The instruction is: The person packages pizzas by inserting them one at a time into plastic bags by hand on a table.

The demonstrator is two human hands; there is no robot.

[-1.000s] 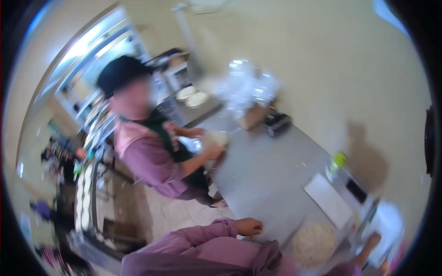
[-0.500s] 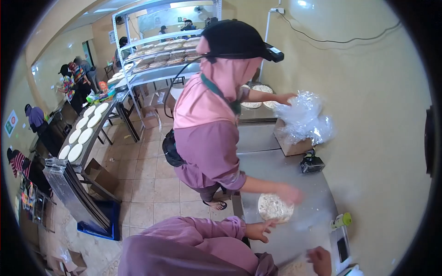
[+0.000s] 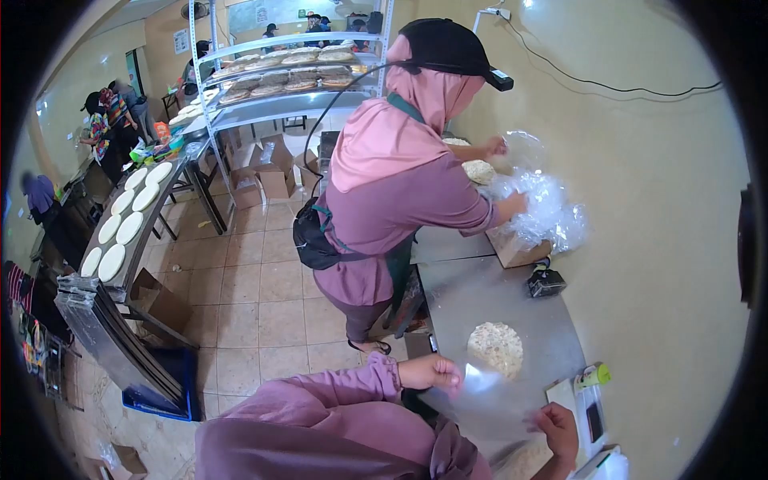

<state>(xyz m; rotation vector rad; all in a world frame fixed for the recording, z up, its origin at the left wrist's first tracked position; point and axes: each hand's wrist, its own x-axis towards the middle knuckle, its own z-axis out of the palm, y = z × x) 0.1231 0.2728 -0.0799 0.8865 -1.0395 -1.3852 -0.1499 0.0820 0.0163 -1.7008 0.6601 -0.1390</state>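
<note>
A clear plastic bag (image 3: 484,400) is stretched between my two hands above the metal table. My left hand (image 3: 433,374) is closed, pinching its left side. The other side meets the curled fingers of my right hand (image 3: 558,428). Just beyond the plastic, a flat round pizza base (image 3: 496,350) with a speckled topping lies on the table. Another pale round (image 3: 524,462) shows in part near the bottom edge, below my right hand.
A co-worker (image 3: 416,176) stands ahead, both hands at a heap of clear plastic bags (image 3: 540,208) on a cardboard box (image 3: 516,250). A black device (image 3: 546,282), a green-capped bottle (image 3: 594,374) and a scale (image 3: 592,412) line the wall side. Racks (image 3: 288,60) of rounds stand behind.
My left hand has gone from open fingers beside the pizza base to pinching the plastic bag. The bag is now spread between my hands. The co-worker's near hand has moved to the plastic heap.
</note>
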